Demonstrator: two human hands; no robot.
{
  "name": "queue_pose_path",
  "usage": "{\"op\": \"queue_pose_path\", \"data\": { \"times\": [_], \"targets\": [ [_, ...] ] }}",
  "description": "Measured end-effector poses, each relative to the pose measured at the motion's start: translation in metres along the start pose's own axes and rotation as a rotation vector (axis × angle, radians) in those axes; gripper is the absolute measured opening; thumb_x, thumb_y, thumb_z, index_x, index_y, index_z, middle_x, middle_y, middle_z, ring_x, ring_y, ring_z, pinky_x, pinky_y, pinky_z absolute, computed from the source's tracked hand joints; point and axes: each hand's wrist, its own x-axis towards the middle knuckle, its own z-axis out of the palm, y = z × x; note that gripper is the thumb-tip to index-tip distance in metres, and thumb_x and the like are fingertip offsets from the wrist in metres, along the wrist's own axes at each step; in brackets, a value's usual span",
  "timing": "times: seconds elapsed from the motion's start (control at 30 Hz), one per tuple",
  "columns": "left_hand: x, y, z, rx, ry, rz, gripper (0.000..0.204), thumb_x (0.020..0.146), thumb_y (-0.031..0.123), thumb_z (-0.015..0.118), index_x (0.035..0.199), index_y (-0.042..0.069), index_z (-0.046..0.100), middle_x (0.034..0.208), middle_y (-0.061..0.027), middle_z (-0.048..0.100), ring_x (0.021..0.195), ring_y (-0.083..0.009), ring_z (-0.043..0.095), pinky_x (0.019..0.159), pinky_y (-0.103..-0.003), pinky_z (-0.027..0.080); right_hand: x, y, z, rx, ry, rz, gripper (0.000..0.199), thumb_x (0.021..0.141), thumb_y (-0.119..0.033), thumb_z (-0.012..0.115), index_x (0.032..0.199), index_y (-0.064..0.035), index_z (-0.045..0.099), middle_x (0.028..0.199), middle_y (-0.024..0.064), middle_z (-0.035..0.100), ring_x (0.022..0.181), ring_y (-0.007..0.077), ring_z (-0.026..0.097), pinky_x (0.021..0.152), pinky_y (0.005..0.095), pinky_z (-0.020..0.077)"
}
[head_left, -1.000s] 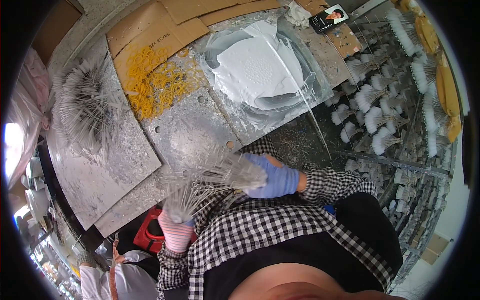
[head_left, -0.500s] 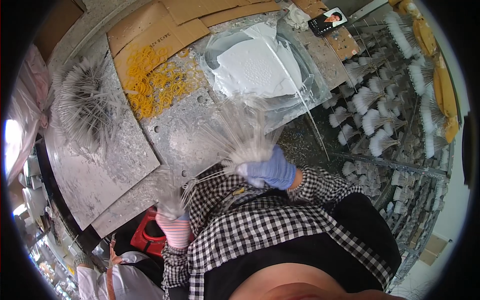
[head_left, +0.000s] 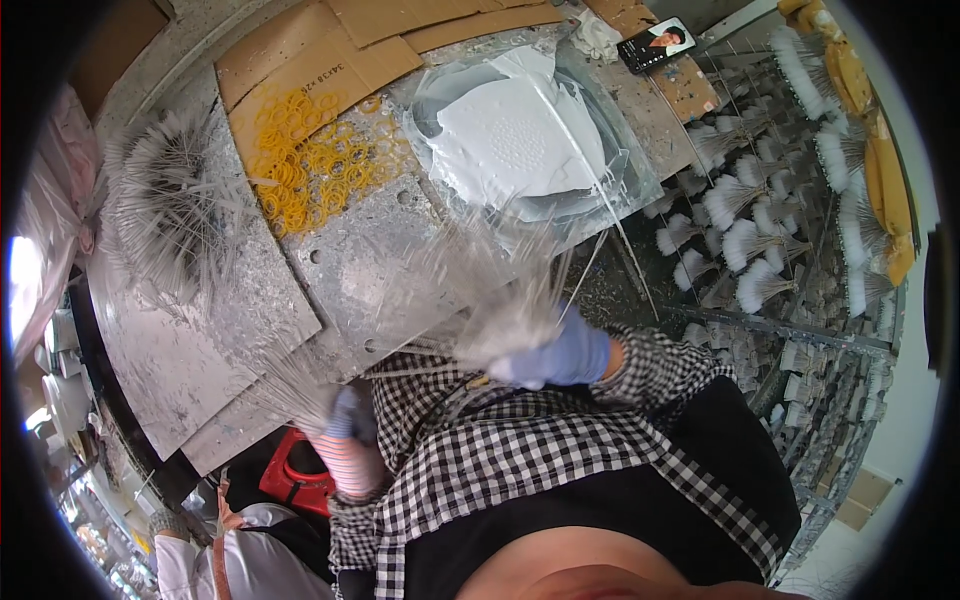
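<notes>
Gripping blurred wire bundle (head_left: 470, 300): right hand (head_left: 560, 352) clenched; left hand (head_left: 345, 415) grip unclear.

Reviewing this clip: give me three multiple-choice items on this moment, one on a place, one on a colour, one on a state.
1. Where do the yellow rubber bands lie?
A. on the cardboard sheet
B. in the white basin
C. on the wire rack

2. What colour is the glove on the right hand?
A. red
B. blue
C. green

3. What is the right hand doing?
A. resting flat and empty
B. gripping a bundle of thin sticks
C. holding the phone

Answers: 1 A, they are scattered on the brown sheet. 2 B, the glove is pale blue. 3 B, the fingers close round the fanned sticks.
</notes>
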Motion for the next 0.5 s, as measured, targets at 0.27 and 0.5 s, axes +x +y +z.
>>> {"op": "queue_pose_path", "data": {
  "times": [0.27,0.5],
  "targets": [
    [-0.002,-0.034,0.013,0.325,-0.48,-0.197,0.038,0.086,0.019,0.071,0.116,-0.003,0.065,0.107,-0.0102,0.068,0.1,-0.0222,0.063,0.095,-0.033,0.049,0.02,0.037,0.055,-0.023,0.18,0.06,0.073,0.083,-0.037,0.08,0.136,0.002,0.049,0.129,0.0182,0.059,0.122,0.0267,0.056,0.109,0.0371,0.0447],
    [0.011,-0.126,0.029,-0.274,-0.301,-0.896,0.068,0.101,0.055,0.036,0.148,0.005,0.04,0.146,-0.0152,0.052,0.135,-0.0271,0.05,0.115,-0.046,0.04,0.026,0.121,0.087,-0.019,0.202,0.29,0.131,0.059,-0.059,0.091,0.149,0.0085,0.024,0.143,0.0265,0.045,0.133,0.0373,0.046,0.114,0.0416,0.0371]
  ]
}}
